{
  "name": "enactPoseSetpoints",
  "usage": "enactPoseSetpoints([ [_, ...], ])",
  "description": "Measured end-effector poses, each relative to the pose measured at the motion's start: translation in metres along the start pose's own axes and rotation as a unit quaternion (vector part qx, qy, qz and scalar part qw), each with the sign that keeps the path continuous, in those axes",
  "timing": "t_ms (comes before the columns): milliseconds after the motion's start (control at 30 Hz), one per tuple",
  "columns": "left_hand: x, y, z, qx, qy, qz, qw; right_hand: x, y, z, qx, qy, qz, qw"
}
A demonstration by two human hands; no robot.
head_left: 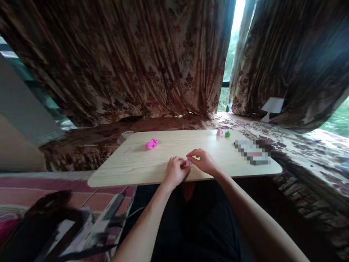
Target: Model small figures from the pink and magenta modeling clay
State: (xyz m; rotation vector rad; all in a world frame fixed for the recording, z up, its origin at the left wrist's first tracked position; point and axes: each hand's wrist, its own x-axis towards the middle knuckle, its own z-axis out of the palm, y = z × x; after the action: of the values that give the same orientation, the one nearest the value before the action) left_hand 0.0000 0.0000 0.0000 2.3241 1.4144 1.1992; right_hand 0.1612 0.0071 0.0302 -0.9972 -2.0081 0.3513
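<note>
Small pink piece (partly hidden) between 2 hands' fingertips.

The table has a pale wood colour with fine grain lines. The curtains are brown with dark flower pattern. One soft-looking item is bright pink, the small ball-like thing is green, and the lamp shade is white.

Two hands, one table, one lamp

Bare forearms, bare hands — dark cloth over the legs
</note>
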Motion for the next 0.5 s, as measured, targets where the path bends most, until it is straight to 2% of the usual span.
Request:
enactPoseSetpoints([
  [300,-0.0034,0.0008,-0.0021,-0.043,-0.005,-0.015,0.999,-0.0008,0.0015,-0.0034,0.000,-0.003,0.012,1.000],
  [500,-0.0037,-0.0037,0.0020,-0.045,0.021,-0.039,0.998,-0.0002,-0.0006,-0.0036,-0.004,-0.005,0.011,1.000],
])
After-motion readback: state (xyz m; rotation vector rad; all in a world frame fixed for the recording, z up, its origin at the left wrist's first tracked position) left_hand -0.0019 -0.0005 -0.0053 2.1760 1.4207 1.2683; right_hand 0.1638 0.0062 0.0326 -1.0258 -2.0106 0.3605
